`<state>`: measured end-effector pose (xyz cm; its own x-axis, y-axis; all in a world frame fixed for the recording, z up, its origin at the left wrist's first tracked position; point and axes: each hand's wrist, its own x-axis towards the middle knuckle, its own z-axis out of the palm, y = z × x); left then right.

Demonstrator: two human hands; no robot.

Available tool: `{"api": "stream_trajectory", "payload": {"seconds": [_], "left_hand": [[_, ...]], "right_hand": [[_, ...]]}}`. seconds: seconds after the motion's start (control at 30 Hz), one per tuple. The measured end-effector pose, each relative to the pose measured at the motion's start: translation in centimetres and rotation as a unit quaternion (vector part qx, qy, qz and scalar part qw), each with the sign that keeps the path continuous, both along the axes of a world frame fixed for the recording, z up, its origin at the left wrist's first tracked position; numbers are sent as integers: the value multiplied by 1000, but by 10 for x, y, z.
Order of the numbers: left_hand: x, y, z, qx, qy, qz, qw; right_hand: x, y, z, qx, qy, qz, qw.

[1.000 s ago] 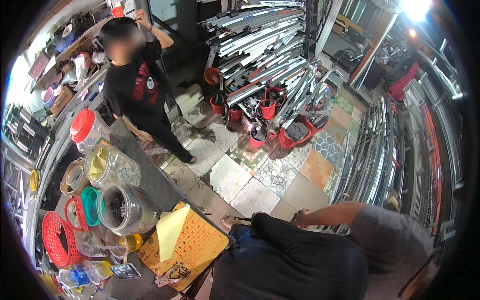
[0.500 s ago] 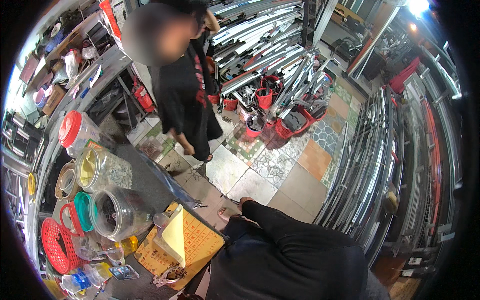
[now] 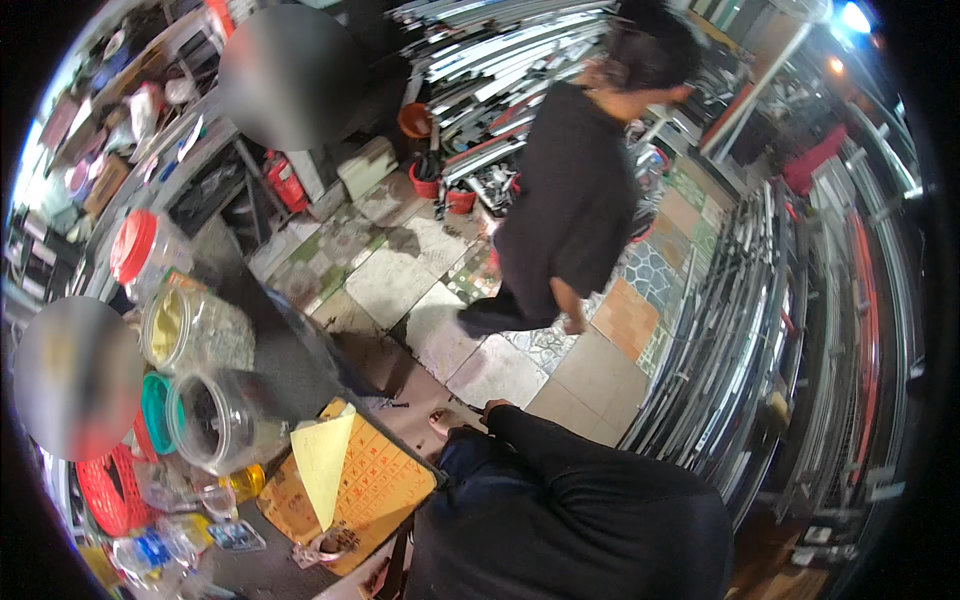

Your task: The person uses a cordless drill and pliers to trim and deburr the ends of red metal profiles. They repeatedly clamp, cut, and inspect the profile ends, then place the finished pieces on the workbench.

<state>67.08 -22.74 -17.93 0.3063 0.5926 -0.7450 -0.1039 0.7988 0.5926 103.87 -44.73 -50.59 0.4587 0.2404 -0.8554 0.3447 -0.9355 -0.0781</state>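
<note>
My right hand (image 3: 493, 408) shows small at the end of a long black sleeve, low over the tiled floor by my knee. Its fingers look curled around a thin dark object (image 3: 466, 404), too small to name. My left hand is out of the picture. On the grey worktop to my left lies an orange board with a printed grid (image 3: 385, 470), a folded yellow paper (image 3: 322, 465) on top of it. Beside it stand an open clear jar (image 3: 262, 425), another clear jar (image 3: 222, 335) and a red-lidded jar (image 3: 160, 255). Neither hand touches these.
A co-worker in black (image 3: 570, 190) stands on the tiles ahead. Behind are stacked metal profiles (image 3: 500, 60) and red baskets (image 3: 425, 180); more long profiles (image 3: 715, 340) line the right. A red fire extinguisher (image 3: 286, 182) stands at the left. A red basket (image 3: 110, 495) sits on the worktop.
The co-worker has moved from the left to the middle of the floor, now in front of the baskets. My right hand stays nearly where it was; the view has shifted slightly.
</note>
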Motion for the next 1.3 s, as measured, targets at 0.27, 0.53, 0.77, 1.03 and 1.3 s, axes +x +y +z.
{"api": "stream_trajectory", "payload": {"seconds": [0.27,0.53,0.77,1.03,1.3], "left_hand": [[-109,-88,33,61,184,-124,973],[-104,-122,46,268,100,-130,949],[-102,-153,62,121,-72,60,988],[-97,-214,85,247,500,-142,818],[-119,-235,67,546,338,133,755]], "right_hand": [[40,-13,-35,62,1,210,976],[78,-24,-42,60,-12,119,991],[101,-32,-27,96,5,113,989],[64,-55,62,273,50,-120,953],[-11,-37,293,606,-56,-17,793]]}}
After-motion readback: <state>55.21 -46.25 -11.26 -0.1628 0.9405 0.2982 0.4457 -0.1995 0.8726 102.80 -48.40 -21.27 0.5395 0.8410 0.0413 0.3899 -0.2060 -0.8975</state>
